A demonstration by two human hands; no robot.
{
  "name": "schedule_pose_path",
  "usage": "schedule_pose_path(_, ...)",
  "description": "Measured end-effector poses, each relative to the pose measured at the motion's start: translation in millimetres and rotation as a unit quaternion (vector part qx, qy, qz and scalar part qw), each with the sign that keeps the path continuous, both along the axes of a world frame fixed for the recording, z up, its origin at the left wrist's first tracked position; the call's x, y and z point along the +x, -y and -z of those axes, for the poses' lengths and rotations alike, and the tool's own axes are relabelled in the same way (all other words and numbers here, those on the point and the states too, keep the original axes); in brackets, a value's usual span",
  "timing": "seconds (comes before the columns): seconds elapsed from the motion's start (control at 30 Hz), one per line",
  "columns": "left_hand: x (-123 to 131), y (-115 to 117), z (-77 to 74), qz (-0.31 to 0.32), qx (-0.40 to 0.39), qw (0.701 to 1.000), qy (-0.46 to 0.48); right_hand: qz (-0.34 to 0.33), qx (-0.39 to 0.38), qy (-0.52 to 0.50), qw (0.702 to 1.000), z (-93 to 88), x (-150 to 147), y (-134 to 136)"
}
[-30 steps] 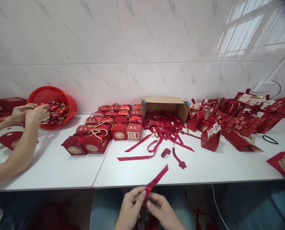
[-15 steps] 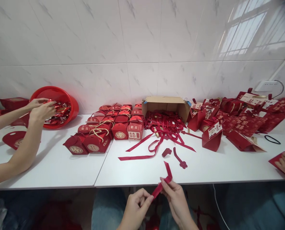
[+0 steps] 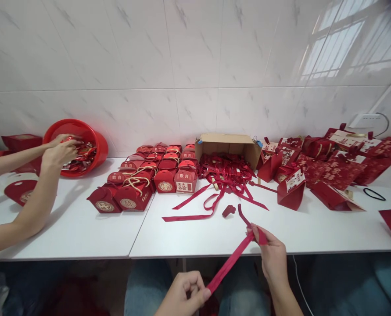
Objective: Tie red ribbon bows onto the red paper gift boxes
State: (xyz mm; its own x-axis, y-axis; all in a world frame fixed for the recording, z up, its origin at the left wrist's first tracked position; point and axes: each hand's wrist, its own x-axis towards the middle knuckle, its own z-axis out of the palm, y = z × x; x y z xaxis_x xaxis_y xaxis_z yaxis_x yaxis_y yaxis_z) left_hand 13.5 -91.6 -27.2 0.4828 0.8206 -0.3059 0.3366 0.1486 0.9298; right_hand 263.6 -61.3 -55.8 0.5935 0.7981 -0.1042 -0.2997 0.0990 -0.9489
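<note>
A red ribbon point(image 3: 231, 262) runs taut on a slant between my two hands, in front of the table's edge. My left hand point(image 3: 185, 293) pinches its lower end between thumb and fingers. Higher up, over the table edge, my right hand point(image 3: 270, 252) is closed on the other end, with a short tail of ribbon poking out. Beyond my right fingers lies a narrow dark red strip point(image 3: 243, 215); its flower-shaped end is hidden behind that hand. A small folded red piece point(image 3: 228, 211) rests just left of it.
An open cardboard box point(image 3: 228, 139) on its side spills red ribbons point(image 3: 226, 169). Red gift boxes point(image 3: 135, 196) stand in rows to its left, red bags point(image 3: 290, 193) to its right. At far left a co-worker's hands point(image 3: 59, 151) reach into a red tub point(image 3: 101, 149) of wrapped sweets.
My hands have moved apart, the right one up and rightward, stretching out a longer length of ribbon. At far right, another person's hand has left view and the red piece there shifted right.
</note>
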Motion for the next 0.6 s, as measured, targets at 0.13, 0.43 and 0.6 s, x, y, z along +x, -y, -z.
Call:
schedule_pose_path(0.13,-25,-1,-4.5,0.005,-0.019,0.998,0.057,0.031,0.028,-0.06,0.997,-6.1,10,-2)
schedule_pose_path(0.43,-85,4,-20.5,0.056,-0.013,0.998,0.012,-0.004,0.011,-0.242,0.97,-2.0,38,-9)
schedule_pose_path(0.6,-120,-56,-15.3,-0.307,0.217,0.919,-0.119,-0.013,0.009,-0.287,0.958,11.6,52,-8)
